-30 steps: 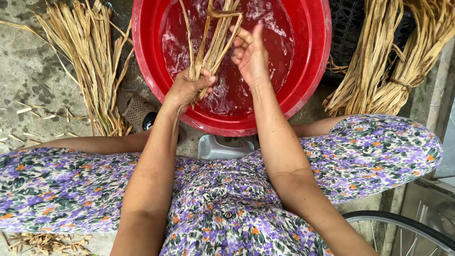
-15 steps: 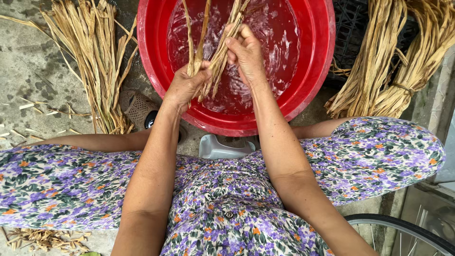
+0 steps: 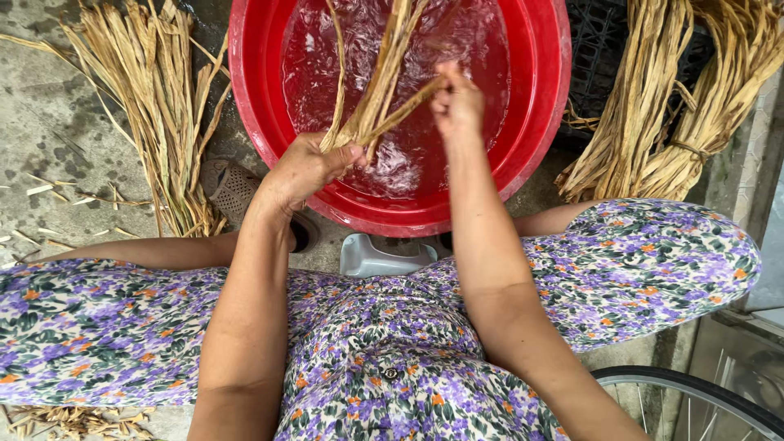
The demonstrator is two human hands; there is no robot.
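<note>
My left hand [image 3: 306, 167] grips the lower end of a bundle of tan dried reed strips [image 3: 382, 69] over a red plastic basin [image 3: 543, 122] full of water. The strips fan upward from my fist toward the basin's far side. My right hand [image 3: 457, 102] pinches a single strip [image 3: 408, 104] that runs from the bundle toward it, just above the rippling water. Both forearms reach out over my lap in a purple flowered dress.
A loose pile of dried reed strips [image 3: 159, 106] lies on the wet concrete at left. Tied bundles of reeds [image 3: 678, 106] lean at right beside a dark crate. A sandal [image 3: 233, 188], a low grey stool [image 3: 380, 257] and a bicycle wheel [image 3: 694, 392] are close by.
My right hand has moved from flat and open to pinching one strip and drawing it away to the right. The left hand keeps its grip on the bundle.
</note>
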